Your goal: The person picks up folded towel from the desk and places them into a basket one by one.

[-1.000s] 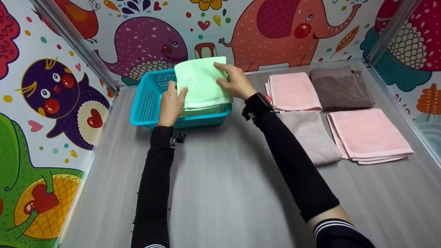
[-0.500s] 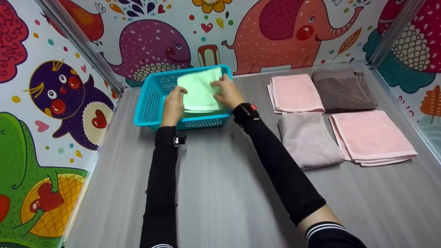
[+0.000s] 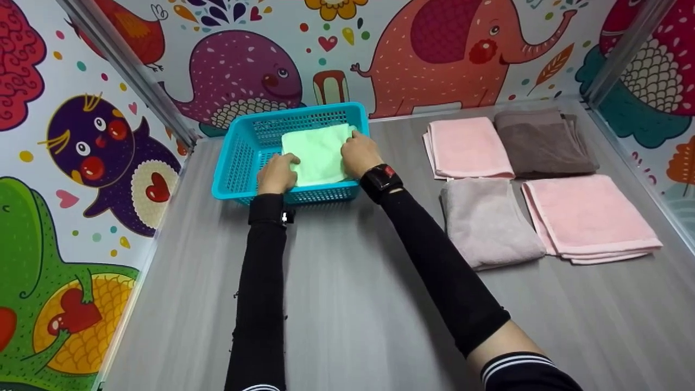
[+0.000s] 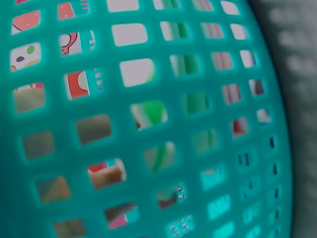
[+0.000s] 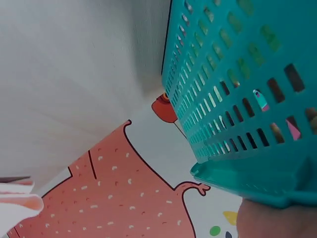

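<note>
A folded green towel (image 3: 315, 155) lies in the right part of the blue basket (image 3: 328, 194), and both hands reach over the front wall to it. The left hand (image 3: 277, 174) has its fingers curled at the towel's left edge, and the right hand (image 3: 360, 156) curls at the right edge; each appears to grip the cloth (neither wrist view shows the fingertips, so how tightly I cannot tell). Holding opposite edges probably guards the fold and lets the towel sit flat and square. Its place to the right leaves basket floor showing at the left. On the table (image 3: 336, 271), well apart to the right, the far pink towel (image 3: 469, 147), brown towel (image 3: 543, 142), grey towel (image 3: 491, 220) and near pink towel (image 3: 594, 217) lie folded in two rows, seemingly so each can be reached separately.
</note>
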Motion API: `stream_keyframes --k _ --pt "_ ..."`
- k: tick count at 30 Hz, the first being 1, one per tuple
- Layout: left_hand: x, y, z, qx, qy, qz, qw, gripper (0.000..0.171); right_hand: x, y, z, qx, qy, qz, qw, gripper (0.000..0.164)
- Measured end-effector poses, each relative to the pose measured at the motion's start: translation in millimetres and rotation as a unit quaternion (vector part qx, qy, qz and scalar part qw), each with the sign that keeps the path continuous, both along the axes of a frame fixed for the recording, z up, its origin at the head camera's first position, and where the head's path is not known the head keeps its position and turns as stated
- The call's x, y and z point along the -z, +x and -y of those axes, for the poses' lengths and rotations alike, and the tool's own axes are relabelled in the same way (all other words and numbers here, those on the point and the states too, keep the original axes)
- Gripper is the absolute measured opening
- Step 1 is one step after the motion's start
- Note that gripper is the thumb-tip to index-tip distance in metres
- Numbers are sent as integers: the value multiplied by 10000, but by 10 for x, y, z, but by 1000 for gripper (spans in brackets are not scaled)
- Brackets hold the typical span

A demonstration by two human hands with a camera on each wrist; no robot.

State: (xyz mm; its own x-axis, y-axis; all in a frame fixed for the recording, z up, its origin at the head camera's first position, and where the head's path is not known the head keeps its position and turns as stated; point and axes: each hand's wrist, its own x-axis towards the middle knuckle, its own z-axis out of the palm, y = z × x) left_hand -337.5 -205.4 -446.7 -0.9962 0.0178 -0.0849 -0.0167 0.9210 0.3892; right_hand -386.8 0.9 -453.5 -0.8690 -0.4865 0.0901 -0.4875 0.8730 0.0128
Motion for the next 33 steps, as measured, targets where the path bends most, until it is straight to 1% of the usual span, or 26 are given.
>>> stream_keyframes --k 2,4,7,9,11,13,15,16,18,20,22,23,25,29,31,33 --pt "6 6 -6 -65 -85 -42 9999 46 -7 1 -29 18 165 45 9999 27" --pt "1 8 -9 -107 -141 -76 9998 46 -26 12 -64 79 166 136 9997 34" --pt "-7 4 -13 -156 -236 -121 9995 44 -52 33 -104 187 -57 333 9993 44" --pt "-1 4 -16 -184 -275 -211 9992 41 -56 38 -116 207 -237 442 9985 45" --pt "13 5 -27 -217 -316 -463 9982 37 -50 34 -124 190 -411 406 9981 44" --pt "36 6 -43 -204 -352 -932 9948 31 -32 27 -128 206 -632 277 9974 41" --pt "64 6 -61 -159 -372 -1558 9870 25 -13 22 -128 231 -913 107 9955 37" --pt "77 11 -71 -128 -392 -1897 9810 23 -1 18 -127 245 -1054 11 9941 35" --pt "111 31 -89 -43 -410 -2544 9662 19 20 19 -120 246 -1358 -148 9903 32" --pt "148 76 -120 64 -329 -3024 9526 19 37 21 -114 219 -1626 -252 9861 30" --pt "193 138 -166 183 -266 -3359 9413 23 51 24 -108 187 -1825 -333 9825 29" --pt "216 174 -197 248 -236 -3468 9373 25 56 27 -107 178 -1905 -368 9808 28" --pt "263 240 -271 409 -226 -3590 9322 31 64 25 -109 201 -1968 -434 9793 28" --pt "348 323 -414 730 -495 -3686 9254 38 57 28 -126 277 -1983 -549 9782 28" --pt "373 337 -453 799 -677 -3692 9234 40 50 30 -139 277 -2022 -471 9778 29" --pt "378 342 -469 802 -826 -3653 9238 40 45 38 -157 208 -2148 -194 9762 34"
